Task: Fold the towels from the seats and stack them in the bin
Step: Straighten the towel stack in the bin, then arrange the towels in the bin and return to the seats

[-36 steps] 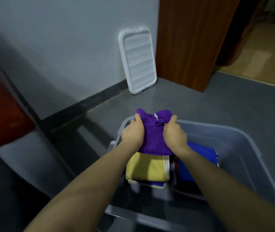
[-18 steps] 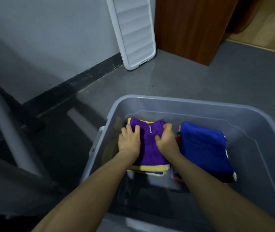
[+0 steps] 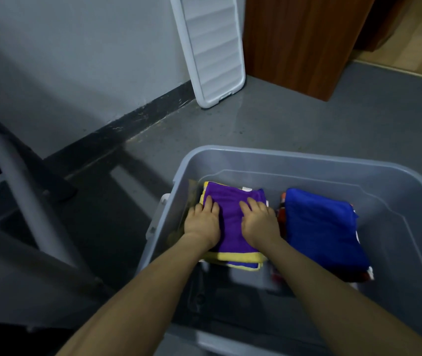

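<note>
i see both hands down inside the grey bin [image 3: 292,156], lying flat on the folded purple towel [image 3: 231,217]. my left hand [image 3: 203,222] rests palm-down on the towel's left side, fingers spread a little and pointing away from me. my right hand [image 3: 259,220] rests the same way on its right side. the two hands are apart, with a strip of purple showing between them, and neither is gripping anything; the fingers lie open on the cloth.

the purple towel sits on top of a pile in the bin's left half. under it a yellow towel [image 3: 233,257] shows along the near edge and at the far left corner, and a blue edge peeks out below that. the pile sits close against the bin's left wall.

in the right half of the bin there is a second pile topped by a folded blue towel [image 3: 323,227], just beside my right hand but not touching it as far as i can tell. red and white edges show at that pile's sides.

the bin stands on the grey floor [image 3: 307,119]. its white lid [image 3: 212,47] leans upright against the wall [image 3: 76,60] beyond it, next to a wooden panel [image 3: 302,39]. a grey tube leg [image 3: 24,196] slants across the left of the view.
</note>
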Action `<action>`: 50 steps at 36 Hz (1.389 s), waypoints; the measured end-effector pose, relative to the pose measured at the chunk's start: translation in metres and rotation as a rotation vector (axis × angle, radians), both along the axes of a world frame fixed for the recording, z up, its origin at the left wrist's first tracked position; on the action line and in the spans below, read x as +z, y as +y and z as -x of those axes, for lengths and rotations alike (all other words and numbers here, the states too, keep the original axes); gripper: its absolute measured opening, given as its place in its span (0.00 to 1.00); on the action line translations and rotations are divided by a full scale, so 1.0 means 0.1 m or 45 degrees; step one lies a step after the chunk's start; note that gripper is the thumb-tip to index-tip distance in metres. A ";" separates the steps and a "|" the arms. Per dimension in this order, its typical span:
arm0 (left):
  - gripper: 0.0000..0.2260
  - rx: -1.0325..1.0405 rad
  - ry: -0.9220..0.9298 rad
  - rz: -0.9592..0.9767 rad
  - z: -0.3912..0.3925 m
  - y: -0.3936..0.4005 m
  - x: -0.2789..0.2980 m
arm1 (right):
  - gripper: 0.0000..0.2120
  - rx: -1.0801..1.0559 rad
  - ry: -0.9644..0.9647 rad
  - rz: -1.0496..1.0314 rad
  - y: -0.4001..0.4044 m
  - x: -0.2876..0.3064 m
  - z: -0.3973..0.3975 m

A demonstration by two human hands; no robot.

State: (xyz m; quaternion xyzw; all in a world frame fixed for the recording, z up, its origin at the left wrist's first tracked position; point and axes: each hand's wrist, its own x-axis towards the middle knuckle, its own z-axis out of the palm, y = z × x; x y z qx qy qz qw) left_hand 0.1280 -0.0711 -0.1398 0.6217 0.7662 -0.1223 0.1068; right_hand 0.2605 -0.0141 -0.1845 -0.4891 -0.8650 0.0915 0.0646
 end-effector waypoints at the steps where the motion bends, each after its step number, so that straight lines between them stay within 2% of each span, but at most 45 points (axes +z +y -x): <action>1: 0.27 0.012 -0.018 0.016 0.00 -0.01 0.01 | 0.21 0.006 -0.010 0.021 -0.01 0.00 0.00; 5: 0.24 0.024 -0.038 -0.028 -0.02 -0.03 0.09 | 0.23 -0.033 0.008 0.052 -0.05 0.13 0.00; 9: 0.19 -0.004 0.077 -0.137 -0.03 -0.09 0.30 | 0.17 -0.240 0.006 -0.010 -0.01 0.40 0.06; 12: 0.17 0.036 0.058 -0.236 -0.02 -0.09 0.54 | 0.15 -0.258 0.045 -0.027 0.01 0.66 0.13; 20: 0.13 0.176 -0.045 -0.588 0.14 0.05 1.63 | 0.09 -0.251 0.446 -0.115 0.03 1.71 0.34; 26: 0.11 0.266 -0.173 -0.830 0.27 0.04 2.60 | 0.06 -0.210 0.606 -0.178 0.05 2.57 0.43; 31: 0.05 0.329 -0.296 -1.038 0.49 -0.18 3.31 | 0.06 -0.091 0.711 -0.248 -0.13 3.31 0.68; 41: 0.09 0.534 -0.235 -1.287 1.59 -1.49 3.96 | 0.08 0.234 0.803 -0.245 -1.06 4.05 1.75; 50: 0.10 0.880 -0.128 -1.258 2.62 -3.24 3.81 | 0.07 0.649 0.725 -0.183 -2.50 4.20 3.17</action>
